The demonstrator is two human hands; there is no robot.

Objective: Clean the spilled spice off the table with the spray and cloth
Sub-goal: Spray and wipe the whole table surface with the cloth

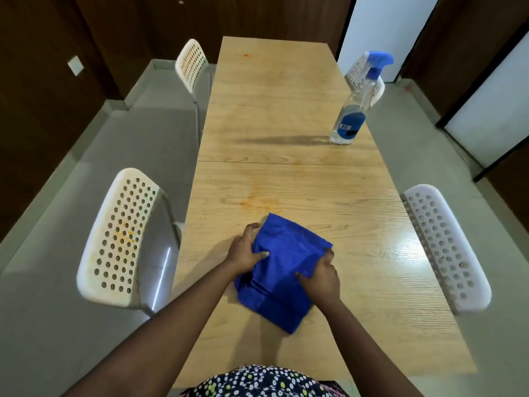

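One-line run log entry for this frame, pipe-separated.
both hands grip blue cloth on table | left hand, right hand | orange residue beyond cloth | spray bottle upright, untouched

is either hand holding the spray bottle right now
No, the spray bottle stands alone on the far right of the table, while the left hand and right hand both grip the blue cloth.

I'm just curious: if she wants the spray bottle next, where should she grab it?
Probably round the narrow neck just under the blue trigger head of the spray bottle, coming with the right hand from the near side. The bottle stands upright on the table, nothing close beside it, nozzle pointing right.
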